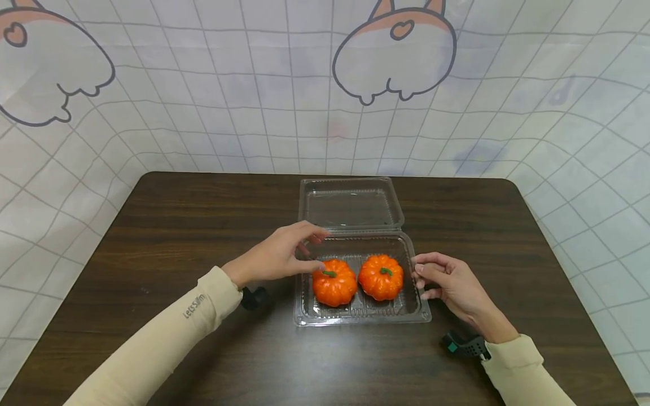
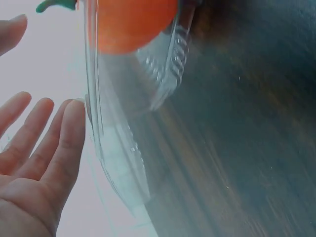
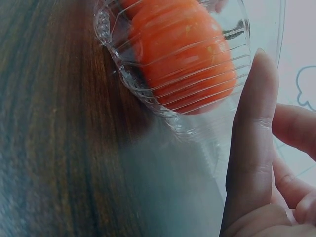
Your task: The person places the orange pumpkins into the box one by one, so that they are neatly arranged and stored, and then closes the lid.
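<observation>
Cream sleeves [image 1: 152,344] cover both forearms, which angle forward and inward. Right hand [image 1: 454,285]: thumb and index finger close together, a narrow gap; fingertips at the right rim of the clear plastic clamshell tray [image 1: 363,320], contact unconfirmed. Left hand [image 1: 279,254]: wide gap between thumb and fingers, positioned over the tray's left edge. Between the 2 hands, the tray contains 2 orange pumpkins: the left pumpkin [image 1: 334,292] under the left thumb tip, the right pumpkin [image 1: 381,287] near the right fingertips. Beyond the hands: the unfolded lid [image 1: 350,206] on the dark wood-grain table [image 1: 218,206], then corgi-print grid fabric [image 1: 264,101].

Left grip [image 1: 280,252] loosely spread, right grip [image 1: 452,285] with straight thumb
</observation>
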Demonstrator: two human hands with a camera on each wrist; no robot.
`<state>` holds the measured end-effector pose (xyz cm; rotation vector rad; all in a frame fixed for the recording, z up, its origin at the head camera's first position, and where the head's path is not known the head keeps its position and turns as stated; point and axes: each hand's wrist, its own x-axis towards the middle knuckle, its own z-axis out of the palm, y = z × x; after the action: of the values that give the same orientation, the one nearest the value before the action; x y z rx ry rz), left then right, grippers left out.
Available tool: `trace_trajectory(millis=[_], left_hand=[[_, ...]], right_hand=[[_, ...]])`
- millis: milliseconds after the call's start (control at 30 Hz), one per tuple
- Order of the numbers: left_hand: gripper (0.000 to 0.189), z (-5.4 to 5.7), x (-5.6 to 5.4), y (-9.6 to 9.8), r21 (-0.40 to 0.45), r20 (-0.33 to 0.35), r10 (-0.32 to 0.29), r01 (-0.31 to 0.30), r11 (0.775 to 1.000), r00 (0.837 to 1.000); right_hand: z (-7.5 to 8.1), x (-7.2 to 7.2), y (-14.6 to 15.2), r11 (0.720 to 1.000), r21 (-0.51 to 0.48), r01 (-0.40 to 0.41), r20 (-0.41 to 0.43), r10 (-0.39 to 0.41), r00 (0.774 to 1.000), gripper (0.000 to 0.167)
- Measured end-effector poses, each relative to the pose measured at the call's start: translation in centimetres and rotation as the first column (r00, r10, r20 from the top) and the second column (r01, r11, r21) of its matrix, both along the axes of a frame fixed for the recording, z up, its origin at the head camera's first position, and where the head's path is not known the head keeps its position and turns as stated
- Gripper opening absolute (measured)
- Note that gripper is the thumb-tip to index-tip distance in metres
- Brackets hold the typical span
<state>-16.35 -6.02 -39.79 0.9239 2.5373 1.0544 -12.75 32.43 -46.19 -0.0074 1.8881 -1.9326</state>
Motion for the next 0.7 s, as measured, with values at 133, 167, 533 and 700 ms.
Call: trace_trajectory(millis=[133, 167, 533, 700], left_hand=[[0.054, -0.3, -0.7, -0.7, 0.078, -0.007, 0.064, -0.063, 0.995, 0.998], [0.052, -0.4, -0.9, -0.9, 0.089, -0.005, 0.083, -0.082, 0.993, 0.997], [0.045, -2.2, -2.7, -2.8, 0.139, 0.006, 0.278, -0.276, 0.951, 0.96], [0.046, -3.3, -3.6, -3.5, 0.141, 0.048, 0.353, -0.356, 0.924, 0.934]], right_hand=[[-0.1, 0.0, 0.0, 1.0, 0.005, 0.002, -0.004, -0.002, 1.0, 0.026], [-0.1, 0.0, 0.0, 1.0, 0.004, 0.002, -0.004, -0.002, 1.0, 0.026], [-0.5, 0.2, -0.1, 1.0, -0.016, 0.003, -0.015, -0.003, 1.0, 0.023], [-0.7, 0.1, -0.2, 1.0, -0.003, -0.004, -0.028, 0.004, 1.0, 0.029]])
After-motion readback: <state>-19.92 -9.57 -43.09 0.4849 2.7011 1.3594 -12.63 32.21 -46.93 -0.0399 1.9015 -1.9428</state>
